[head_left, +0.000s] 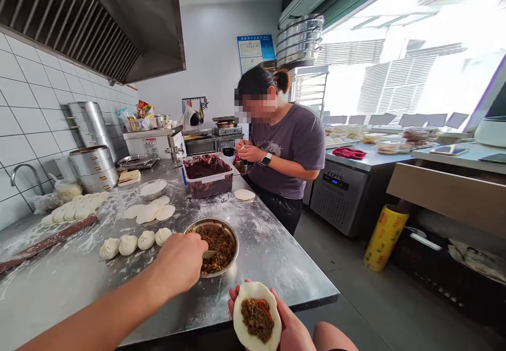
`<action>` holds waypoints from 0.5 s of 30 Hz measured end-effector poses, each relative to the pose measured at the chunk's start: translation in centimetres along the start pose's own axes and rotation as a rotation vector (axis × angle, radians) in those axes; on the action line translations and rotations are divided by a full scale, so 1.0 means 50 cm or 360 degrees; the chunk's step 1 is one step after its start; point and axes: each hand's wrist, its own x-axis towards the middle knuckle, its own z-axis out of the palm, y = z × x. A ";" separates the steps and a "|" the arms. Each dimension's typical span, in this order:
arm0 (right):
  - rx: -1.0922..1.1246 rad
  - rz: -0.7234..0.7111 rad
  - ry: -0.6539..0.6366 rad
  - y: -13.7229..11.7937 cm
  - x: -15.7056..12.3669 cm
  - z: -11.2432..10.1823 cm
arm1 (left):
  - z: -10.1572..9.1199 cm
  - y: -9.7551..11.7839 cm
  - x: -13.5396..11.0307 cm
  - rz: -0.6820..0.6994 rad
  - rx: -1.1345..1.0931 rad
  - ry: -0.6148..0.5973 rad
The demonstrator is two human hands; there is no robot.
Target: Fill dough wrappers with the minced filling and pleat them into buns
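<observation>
**Filled dough wrapper (256,314) cupped at lower centre**

The open left hand (291,330) cradles it, long axis upright in frame, just past the edge of the floured steel table (272,266), with white wall tiles (31,108) at upper left. The curled right hand (177,264) grips a utensil (208,254) in a steel bowl (235,240) of filling (215,245).

A: How many buns are in the near row on the counter (276,272)?
B: Four buns (146,240).
A: How many bowls of meat?
B: One bowl (225,259), with one spoon (208,254) in it.
A: And hands?
B: Two. One hand (179,264) has the spoon. One hand (292,330) has one dough skin (239,319).
</observation>
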 end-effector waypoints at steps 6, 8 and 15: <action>-0.0054 -0.0055 0.0092 -0.006 0.002 0.039 | -0.012 -0.012 0.020 -0.0075 -0.0296 -0.0097; -0.0043 -0.0063 0.0088 -0.004 0.003 0.044 | -0.011 -0.025 0.040 -0.0067 -0.0403 -0.0163; -0.0076 -0.0267 0.0056 0.002 0.042 0.038 | -0.012 -0.036 0.066 -0.0010 -0.0623 -0.0266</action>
